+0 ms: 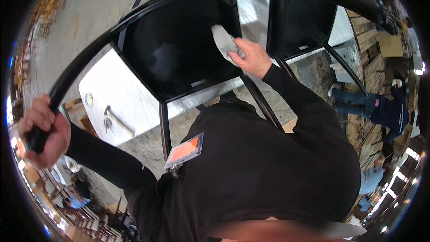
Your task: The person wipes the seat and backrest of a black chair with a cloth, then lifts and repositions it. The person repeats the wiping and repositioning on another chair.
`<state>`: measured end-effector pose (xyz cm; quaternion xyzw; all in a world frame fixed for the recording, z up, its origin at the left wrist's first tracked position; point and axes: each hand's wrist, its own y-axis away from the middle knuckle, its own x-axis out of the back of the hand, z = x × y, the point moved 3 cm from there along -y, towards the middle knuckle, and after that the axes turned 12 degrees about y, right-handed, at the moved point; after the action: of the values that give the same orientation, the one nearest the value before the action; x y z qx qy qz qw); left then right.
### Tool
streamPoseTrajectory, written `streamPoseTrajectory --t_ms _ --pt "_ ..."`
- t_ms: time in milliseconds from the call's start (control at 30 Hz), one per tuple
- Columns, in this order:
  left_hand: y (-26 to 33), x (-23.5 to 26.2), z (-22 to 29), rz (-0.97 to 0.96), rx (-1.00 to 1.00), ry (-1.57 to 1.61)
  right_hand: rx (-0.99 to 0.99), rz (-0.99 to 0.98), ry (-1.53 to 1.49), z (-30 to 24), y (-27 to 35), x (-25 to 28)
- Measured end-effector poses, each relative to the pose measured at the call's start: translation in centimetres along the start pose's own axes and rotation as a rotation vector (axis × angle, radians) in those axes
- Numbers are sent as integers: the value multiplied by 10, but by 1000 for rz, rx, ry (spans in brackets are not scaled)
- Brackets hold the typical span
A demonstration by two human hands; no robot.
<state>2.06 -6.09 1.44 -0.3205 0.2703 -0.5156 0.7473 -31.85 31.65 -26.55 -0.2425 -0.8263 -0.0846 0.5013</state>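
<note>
1. Frame: black, glossy curved tube, flat dark panels; before the torso, above a pale table.
2. Left hand: fingers wrapped round tube's end.
3. Right hand: fingers closed on cloth, soft, crumpled, light grey, at larger panel's right side.

Identifiable as furniture workshop: concrete floor at upper left, rows of wooden frames at lower left, black tubular furniture at top, hammer-shaped tool on pale surface left of centre.
</note>
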Motion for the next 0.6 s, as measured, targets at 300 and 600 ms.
streamPoseTrajectory --t_ms 300,600 --pt "-15 -15 -1 -223 11 -19 164 -201 590 -71 14 -144" --pt "-19 -26 -7 -267 -23 -27 371 -186 -623 -220 -55 -188"
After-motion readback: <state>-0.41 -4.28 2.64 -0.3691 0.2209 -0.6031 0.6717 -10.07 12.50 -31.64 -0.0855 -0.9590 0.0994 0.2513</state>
